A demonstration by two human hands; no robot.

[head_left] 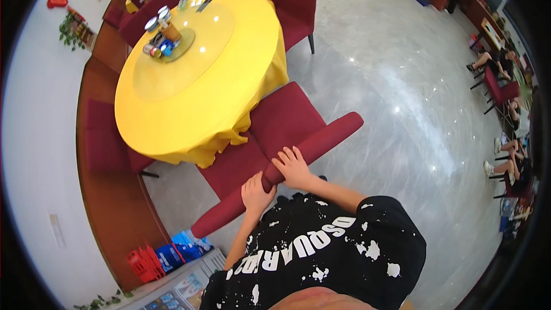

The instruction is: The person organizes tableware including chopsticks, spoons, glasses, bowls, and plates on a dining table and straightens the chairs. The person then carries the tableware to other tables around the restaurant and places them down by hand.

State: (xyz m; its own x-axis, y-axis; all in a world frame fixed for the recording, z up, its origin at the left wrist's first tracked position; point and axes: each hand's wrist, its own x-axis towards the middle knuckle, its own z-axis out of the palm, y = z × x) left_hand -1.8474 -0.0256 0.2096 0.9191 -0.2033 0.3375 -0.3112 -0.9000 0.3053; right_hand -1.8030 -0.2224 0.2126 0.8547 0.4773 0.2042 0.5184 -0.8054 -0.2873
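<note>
Side by side, two dining chairs stand against a round table draped in bright yellow cloth (247, 51), their backs toward the person in a black T-shirt splashed with white (321, 241). The left hand (258, 192) is curled over the top of the left maroon upholstered chair (232, 175), at the inner end of its padded back. Next to it, the right hand (293, 168) is bent over the inner end of the back of the right maroon upholstered chair (290, 120), fingers a little spread. Both have hold of the rounded upper edges; how tightly cannot be told. The seats face the table, the left one running beneath the hanging cloth. Atop the table, jars and small containers (165, 34) cluster on a clear round turntable (221, 43). A red plastic crate (144, 264) sits by the wall at left; seated people (511, 161) line the far right of the polished grey floor (390, 120).
</note>
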